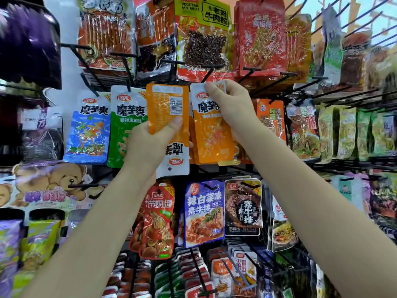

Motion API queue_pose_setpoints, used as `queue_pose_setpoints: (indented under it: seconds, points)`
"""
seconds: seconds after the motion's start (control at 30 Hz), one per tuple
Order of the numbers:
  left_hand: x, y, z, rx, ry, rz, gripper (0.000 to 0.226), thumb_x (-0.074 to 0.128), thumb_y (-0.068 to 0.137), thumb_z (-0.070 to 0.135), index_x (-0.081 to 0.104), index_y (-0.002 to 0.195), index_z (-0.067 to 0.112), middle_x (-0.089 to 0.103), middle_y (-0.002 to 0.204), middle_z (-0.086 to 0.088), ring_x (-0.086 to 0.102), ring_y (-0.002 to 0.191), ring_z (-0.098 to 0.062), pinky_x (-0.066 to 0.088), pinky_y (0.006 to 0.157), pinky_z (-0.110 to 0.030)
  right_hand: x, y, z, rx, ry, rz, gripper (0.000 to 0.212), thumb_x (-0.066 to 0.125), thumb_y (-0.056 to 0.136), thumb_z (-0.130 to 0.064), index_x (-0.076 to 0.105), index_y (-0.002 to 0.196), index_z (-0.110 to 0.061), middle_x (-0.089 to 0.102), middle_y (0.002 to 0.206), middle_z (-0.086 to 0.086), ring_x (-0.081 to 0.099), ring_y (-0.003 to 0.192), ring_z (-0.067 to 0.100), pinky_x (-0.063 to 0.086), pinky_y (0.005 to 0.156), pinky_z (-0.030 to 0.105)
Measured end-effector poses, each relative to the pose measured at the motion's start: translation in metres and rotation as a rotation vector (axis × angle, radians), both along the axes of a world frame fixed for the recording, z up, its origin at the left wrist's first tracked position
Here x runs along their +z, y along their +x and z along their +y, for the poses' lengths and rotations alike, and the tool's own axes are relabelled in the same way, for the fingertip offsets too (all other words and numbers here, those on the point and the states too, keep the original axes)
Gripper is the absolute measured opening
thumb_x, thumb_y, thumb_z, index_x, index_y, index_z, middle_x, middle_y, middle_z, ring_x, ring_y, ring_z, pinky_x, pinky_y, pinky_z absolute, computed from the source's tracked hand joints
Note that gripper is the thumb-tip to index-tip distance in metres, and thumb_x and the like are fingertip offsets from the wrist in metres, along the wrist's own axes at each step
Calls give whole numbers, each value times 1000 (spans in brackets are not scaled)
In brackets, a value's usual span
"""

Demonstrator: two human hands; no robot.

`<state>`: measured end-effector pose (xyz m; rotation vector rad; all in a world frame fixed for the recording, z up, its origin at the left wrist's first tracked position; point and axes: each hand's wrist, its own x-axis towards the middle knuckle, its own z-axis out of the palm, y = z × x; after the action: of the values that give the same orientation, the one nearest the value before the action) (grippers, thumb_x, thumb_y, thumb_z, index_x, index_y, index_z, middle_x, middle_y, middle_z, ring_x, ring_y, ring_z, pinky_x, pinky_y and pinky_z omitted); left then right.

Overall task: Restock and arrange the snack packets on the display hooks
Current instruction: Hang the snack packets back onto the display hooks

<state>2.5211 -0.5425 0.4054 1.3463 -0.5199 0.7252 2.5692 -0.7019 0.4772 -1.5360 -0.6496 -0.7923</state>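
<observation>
A person restocks a snack rack: the left hand (150, 145) grips a small stack of orange packets (167, 117), held upside down and back-out, while the right hand (227, 104) pinches the top of a hanging packet (211, 130) at its hook (206, 77). Beside them hang green (126, 125) and blue (88, 130) packets. Risk: the stack could go on inverted, or the pinched packet's hole could tear or slip off.

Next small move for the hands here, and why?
Probably seat the orange packet on its hook: the right hand pinches its top edge just under the hook. The left hand holds spare orange packets, one upside down.
</observation>
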Motion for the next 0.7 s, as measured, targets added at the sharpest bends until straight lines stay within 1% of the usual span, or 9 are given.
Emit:
queue_pose_setpoints:
  seconds: [0.07,0.17,0.2,0.27,0.33,0.43,0.53,0.6,0.7]
  points:
    - [0,1,0,8,7,0,9,70,95,25,74,87,25,80,89,2,77,83,-24,62,84,-42,0,2,0,9,12,6,27,73,81,-50,66,83,-24,72,105,20,67,102,43,54,89,63]
    - [0,1,0,-5,1,-1,10,69,96,21,73,88,25,78,79,8,76,69,-14,60,66,-26,2,5,-2,33,23,41,35,75,78,-53,65,88,-20,72,107,18,67,106,41,53,93,62]
    - [0,2,1,-7,0,11,9,69,96,21,73,89,24,79,80,6,76,70,-15,59,66,-27,2,5,-2,52,14,56,31,74,81,-51,65,85,-21,73,103,15,67,106,40,53,95,61]
    - [-1,2,0,6,4,18,6,71,94,24,74,89,24,80,89,3,77,81,-20,59,80,-36,4,6,-3,66,-5,90,26,72,86,-46,65,73,-25,71,90,4,67,102,36,52,98,56]
    - [-1,3,0,19,15,22,9,72,93,29,74,88,22,80,95,-1,76,91,-26,58,91,-42,6,8,-3,75,-15,112,26,73,83,-47,70,68,-27,73,95,1,66,105,32,49,102,54]
    - [-2,3,2,-4,6,28,11,70,95,26,75,86,21,79,90,-6,76,79,-28,61,80,-38,9,10,-2,102,-7,105,17,73,76,-47,76,74,-31,74,108,13,65,110,37,48,103,59]
    - [-3,3,2,6,24,29,14,72,94,30,79,82,29,79,98,-8,75,90,-36,57,93,-56,11,12,0,76,30,108,19,73,71,-47,76,75,-29,74,109,10,64,112,36,46,105,58]
    - [-3,2,1,3,3,29,16,71,94,27,79,80,28,79,98,-8,75,91,-36,56,95,-57,12,13,2,53,52,117,22,72,72,-49,76,74,-28,75,105,11,67,108,37,50,101,58]
    - [-4,3,1,12,12,18,18,71,94,27,79,79,30,79,100,-7,75,93,-36,56,96,-56,10,10,1,-24,47,78,29,69,87,-48,74,80,-20,72,90,6,68,92,26,55,89,44]
